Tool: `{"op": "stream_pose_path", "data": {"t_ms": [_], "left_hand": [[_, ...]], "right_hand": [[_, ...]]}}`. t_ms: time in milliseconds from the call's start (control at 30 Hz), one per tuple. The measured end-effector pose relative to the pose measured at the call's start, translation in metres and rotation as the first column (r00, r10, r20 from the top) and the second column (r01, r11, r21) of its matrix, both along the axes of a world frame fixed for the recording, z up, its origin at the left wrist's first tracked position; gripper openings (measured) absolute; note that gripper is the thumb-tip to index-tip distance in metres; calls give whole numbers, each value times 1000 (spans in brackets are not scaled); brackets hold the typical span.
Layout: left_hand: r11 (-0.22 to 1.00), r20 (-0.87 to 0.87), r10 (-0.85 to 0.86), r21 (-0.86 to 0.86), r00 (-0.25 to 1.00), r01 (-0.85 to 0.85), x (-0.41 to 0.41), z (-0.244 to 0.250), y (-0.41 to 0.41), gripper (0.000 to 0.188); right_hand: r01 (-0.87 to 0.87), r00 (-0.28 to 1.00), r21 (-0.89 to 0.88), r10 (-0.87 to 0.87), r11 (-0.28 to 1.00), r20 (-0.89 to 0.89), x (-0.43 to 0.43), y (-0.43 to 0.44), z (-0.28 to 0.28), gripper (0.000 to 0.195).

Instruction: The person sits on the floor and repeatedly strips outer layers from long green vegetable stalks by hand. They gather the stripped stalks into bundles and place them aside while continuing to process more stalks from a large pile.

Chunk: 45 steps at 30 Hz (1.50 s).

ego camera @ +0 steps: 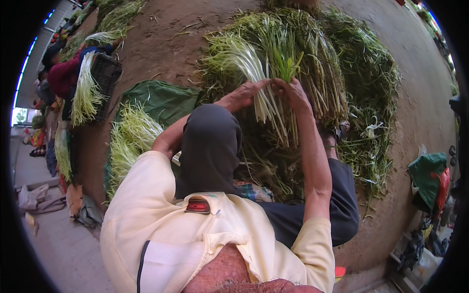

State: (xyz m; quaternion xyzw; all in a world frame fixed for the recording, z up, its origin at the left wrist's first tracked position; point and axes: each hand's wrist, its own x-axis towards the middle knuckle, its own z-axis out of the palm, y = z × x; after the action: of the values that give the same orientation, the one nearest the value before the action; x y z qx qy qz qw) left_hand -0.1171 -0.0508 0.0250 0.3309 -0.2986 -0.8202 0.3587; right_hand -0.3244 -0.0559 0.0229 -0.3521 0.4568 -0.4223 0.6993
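My left hand [244, 96] grips a bunch of pale, white-stemmed chive-like greens [244, 55], its leaves fanned to the upper left and its stem ends pointing down. Right beside it, my right hand [294, 94] pinches a small tuft of green leaves [285, 67]. The fingertips of both hands meet or nearly meet. Under and behind them lies a large heap of untrimmed stalks [318, 69] with brownish stem ends. Cleaned pale greens [133, 126] rest on a green sheet [161, 99] to my left, partly hidden by my arm and knee.
Loose leaf trimmings [370, 146] spread over the dirt floor to the right. At upper left a person in a dark red sleeve [62, 75] sits by a black plastic crate [104, 71] draped with pale greens [86, 91]. Green and red bags [428, 175] lie at far right.
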Motion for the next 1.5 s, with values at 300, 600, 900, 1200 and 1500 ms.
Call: {"op": "stream_pose_path", "data": {"t_ms": [300,600,900,1200,1500], "left_hand": [[993,208,108,-57,972,-99,22,26,6,30],[986,254,121,-146,960,-85,72,102,-2,32],[937,334,173,-347,926,-49,116,177,-41,27],[848,180,323,-490,929,-200,186,258,-107,28],[864,-66,343,-370,937,-343,230,287,-177,20]], "right_hand": [[36,999,-21,-37,999,-20,-15,21,24,20],[50,994,47,-54,998,93,-15,20,17,26],[108,992,119,-115,987,52,-18,13,3,30],[86,993,23,-88,996,80,-18,14,-5,34],[165,986,28,-166,986,26,-13,19,-5,36]]}}
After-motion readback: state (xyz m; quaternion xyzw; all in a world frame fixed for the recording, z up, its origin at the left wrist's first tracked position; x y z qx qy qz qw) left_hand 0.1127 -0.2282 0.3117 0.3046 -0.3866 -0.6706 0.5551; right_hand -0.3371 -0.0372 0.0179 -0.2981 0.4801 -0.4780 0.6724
